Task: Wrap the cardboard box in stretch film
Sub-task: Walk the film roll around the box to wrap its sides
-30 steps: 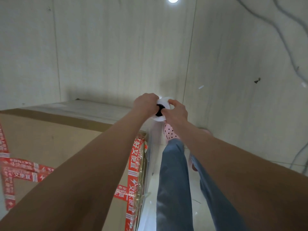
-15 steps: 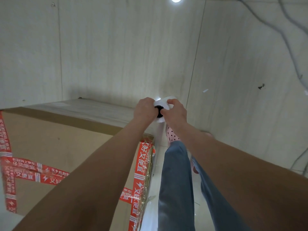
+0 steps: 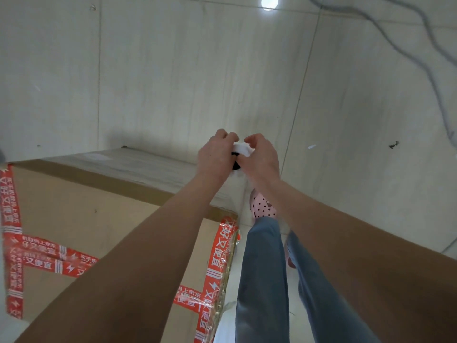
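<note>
White roll (image 3: 243,149) clasped in left grip (image 3: 215,154) and right grip (image 3: 262,160), mid-frame. May slip, slackening film (image 3: 223,290) on box (image 3: 74,214).

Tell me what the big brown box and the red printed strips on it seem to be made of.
Big brown box: likely cardboard, matte, judging by its dull tan face. Red printed strips: probably plastic packing tape, glossy, as they shine and wrinkle.
</note>
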Action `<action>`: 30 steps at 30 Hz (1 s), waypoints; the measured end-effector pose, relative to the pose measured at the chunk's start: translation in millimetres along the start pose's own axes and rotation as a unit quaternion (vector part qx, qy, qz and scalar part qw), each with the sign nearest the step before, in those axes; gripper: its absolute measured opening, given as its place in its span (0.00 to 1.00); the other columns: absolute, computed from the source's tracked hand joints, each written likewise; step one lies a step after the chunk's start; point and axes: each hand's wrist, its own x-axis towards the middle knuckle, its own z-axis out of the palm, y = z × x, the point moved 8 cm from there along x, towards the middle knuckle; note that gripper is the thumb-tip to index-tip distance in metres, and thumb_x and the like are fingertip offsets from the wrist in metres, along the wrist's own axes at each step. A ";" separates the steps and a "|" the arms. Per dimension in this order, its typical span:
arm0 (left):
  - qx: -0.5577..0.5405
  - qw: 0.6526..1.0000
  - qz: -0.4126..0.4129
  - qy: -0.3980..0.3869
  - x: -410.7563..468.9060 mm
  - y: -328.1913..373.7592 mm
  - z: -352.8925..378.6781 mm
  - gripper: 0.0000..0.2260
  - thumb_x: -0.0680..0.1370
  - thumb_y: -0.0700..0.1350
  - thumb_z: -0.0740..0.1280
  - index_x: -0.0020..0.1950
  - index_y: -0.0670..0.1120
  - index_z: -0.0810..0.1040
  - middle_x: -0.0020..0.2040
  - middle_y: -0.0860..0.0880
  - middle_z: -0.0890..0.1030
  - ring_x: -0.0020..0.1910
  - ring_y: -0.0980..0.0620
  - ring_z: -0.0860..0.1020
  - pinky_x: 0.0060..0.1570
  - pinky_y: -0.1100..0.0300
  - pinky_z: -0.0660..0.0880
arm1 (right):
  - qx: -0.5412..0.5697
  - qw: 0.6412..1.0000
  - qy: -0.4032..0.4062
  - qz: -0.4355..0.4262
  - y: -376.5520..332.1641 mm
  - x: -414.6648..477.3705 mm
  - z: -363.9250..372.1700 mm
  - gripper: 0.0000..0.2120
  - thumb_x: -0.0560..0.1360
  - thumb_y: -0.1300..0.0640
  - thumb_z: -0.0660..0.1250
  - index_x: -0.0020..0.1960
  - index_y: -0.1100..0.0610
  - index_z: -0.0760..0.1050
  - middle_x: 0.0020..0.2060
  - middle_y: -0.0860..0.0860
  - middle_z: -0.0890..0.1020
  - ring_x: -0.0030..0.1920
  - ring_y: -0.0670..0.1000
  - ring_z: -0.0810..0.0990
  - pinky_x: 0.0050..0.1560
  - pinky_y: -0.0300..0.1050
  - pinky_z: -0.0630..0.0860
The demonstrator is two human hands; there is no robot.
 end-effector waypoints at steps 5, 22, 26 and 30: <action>-0.051 0.998 -0.029 0.008 9.3 4.4 -6.2 0.04 0.73 0.41 0.64 0.46 0.44 0.71 0.44 0.46 0.72 0.41 0.46 0.73 0.36 0.57 0.63 | -0.019 0.997 0.038 0.063 11.3 0.9 -11.8 0.18 0.72 0.55 0.68 0.60 0.53 0.68 0.58 0.52 0.70 0.45 0.51 0.73 0.43 0.43 0.69; -0.043 0.998 -0.033 0.028 44.2 9.4 -32.1 0.05 0.77 0.42 0.63 0.50 0.42 0.72 0.48 0.44 0.74 0.44 0.44 0.75 0.39 0.53 0.70 | -0.124 0.990 0.015 -0.069 -45.8 40.5 -17.8 0.06 0.76 0.57 0.61 0.52 0.50 0.74 0.53 0.50 0.75 0.45 0.51 0.76 0.44 0.46 0.74; -0.116 0.987 -0.108 0.025 54.6 -9.1 -41.6 0.05 0.73 0.41 0.64 0.43 0.45 0.68 0.42 0.47 0.72 0.40 0.46 0.73 0.36 0.57 0.64 | -0.130 0.989 0.001 -0.070 -60.4 50.2 -21.8 0.12 0.75 0.56 0.64 0.57 0.52 0.72 0.55 0.50 0.72 0.48 0.52 0.77 0.48 0.50 0.76; -0.280 0.910 -0.302 0.045 46.6 -46.8 -33.7 0.11 0.71 0.48 0.69 0.43 0.43 0.70 0.40 0.47 0.78 0.38 0.47 0.78 0.31 0.57 0.73 | -0.130 0.989 -0.007 -0.063 -82.2 63.5 -21.2 0.14 0.75 0.54 0.65 0.60 0.51 0.70 0.57 0.51 0.72 0.48 0.52 0.78 0.49 0.49 0.76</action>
